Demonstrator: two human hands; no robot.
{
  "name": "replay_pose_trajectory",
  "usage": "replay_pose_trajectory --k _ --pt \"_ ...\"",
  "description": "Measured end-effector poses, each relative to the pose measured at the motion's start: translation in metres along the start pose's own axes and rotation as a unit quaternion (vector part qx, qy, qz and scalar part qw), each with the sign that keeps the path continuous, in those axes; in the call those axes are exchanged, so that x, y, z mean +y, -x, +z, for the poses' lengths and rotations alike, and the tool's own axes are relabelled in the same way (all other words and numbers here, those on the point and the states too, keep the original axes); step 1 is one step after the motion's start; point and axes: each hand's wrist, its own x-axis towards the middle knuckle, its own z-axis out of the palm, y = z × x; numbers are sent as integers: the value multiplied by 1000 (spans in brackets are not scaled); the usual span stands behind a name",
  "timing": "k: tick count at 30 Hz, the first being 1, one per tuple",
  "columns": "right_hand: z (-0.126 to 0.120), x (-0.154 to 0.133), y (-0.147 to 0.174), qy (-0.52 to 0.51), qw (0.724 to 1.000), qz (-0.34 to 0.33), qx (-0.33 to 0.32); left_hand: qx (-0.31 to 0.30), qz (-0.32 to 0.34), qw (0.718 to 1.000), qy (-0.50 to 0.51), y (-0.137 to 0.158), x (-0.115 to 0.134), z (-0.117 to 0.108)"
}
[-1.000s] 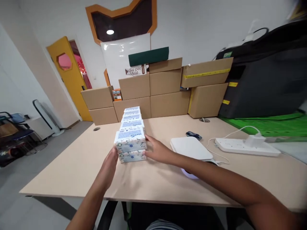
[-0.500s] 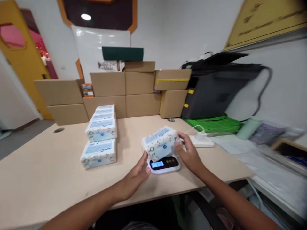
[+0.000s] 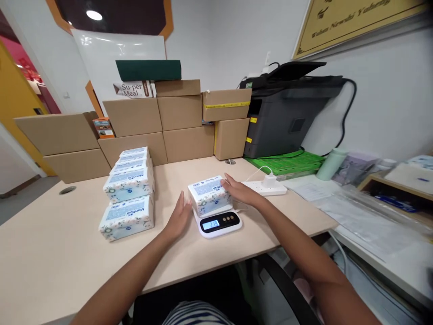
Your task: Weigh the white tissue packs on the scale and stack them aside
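A soft pack of tissues [image 3: 211,198], white with blue lettering and a floral print, rests flat on a small white digital scale [image 3: 221,231]. The scale's lit display seems to read 219. At the pack's left end is my left hand [image 3: 178,219], fingers stretched out; I cannot tell whether it touches the wrapper. My right hand [image 3: 241,190] holds the pack's right end, its thumb over the near corner and its other fingers partly hidden behind. To the left, several similar tissue packs [image 3: 128,214] stand in a row running away from me.
Cardboard boxes [image 3: 182,144] are stacked along the back of the desk. A dark printer [image 3: 291,119] stands at the back right, by a green mat [image 3: 287,162]. A white power strip [image 3: 270,188] with a plugged-in cable lies right of the scale. A black armrest [image 3: 284,289] is below the desk edge.
The tissue pack was tilted above the scale and now lies level on it. My left hand has drawn back from its lower corner to its side. The camera view has shifted right.
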Motion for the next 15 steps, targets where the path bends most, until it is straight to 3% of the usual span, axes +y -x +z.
replay_pose_trajectory --k 6,12,15 --pt "8 -16 -13 -85 995 -24 -52 -52 63 996 -32 6 -12 11" --pt "18 -3 -3 -128 992 -6 4 -37 95 991 -82 -7 -21 9" --pt "15 -1 3 -145 989 -7 -6 -17 120 987 -102 -16 -26 3"
